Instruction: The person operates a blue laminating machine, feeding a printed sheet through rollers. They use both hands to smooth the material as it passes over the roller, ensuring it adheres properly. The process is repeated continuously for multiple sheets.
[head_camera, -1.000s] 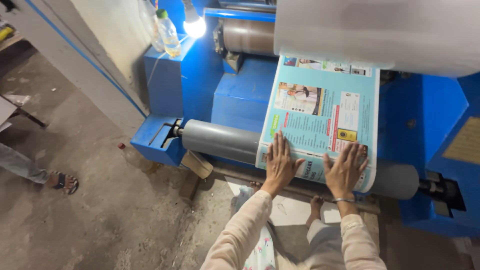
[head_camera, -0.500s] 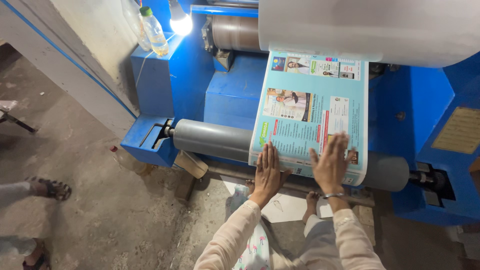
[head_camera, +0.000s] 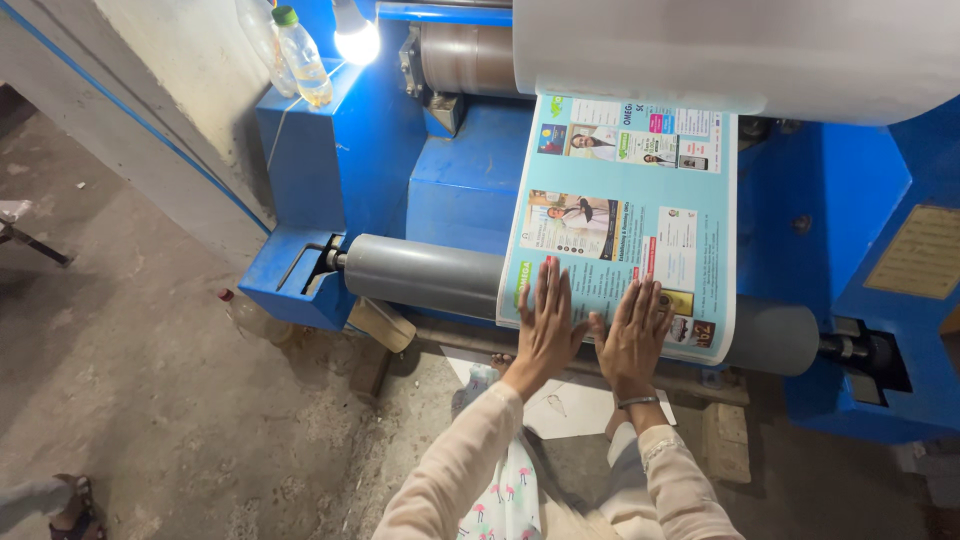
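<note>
From my head camera, looking down: my left hand (head_camera: 545, 325) and my right hand (head_camera: 632, 335) lie flat side by side, fingers spread and gripping nothing, palms pressed on the lower end of the printed sheet (head_camera: 620, 215). The sheet is pale blue with small pictures and blocks of print; it hangs down from under the big white roll (head_camera: 740, 45) at the far top and drapes over the grey roller (head_camera: 425, 275), which runs left to right across the blue machine (head_camera: 335, 170).

A lit bulb (head_camera: 357, 40) glares at the far left, with a plastic bottle (head_camera: 300, 58) standing on the machine beside it. On the concrete floor (head_camera: 150, 400) at the near left corner is another person's sandalled foot (head_camera: 75, 505), well apart from me.

The risk, as I judge it: if one palm presses harder than the other, the sheet could skew or crease over the roller. My fingers lie right on the roller's curve, so any turning could drag them toward the gap beneath.
</note>
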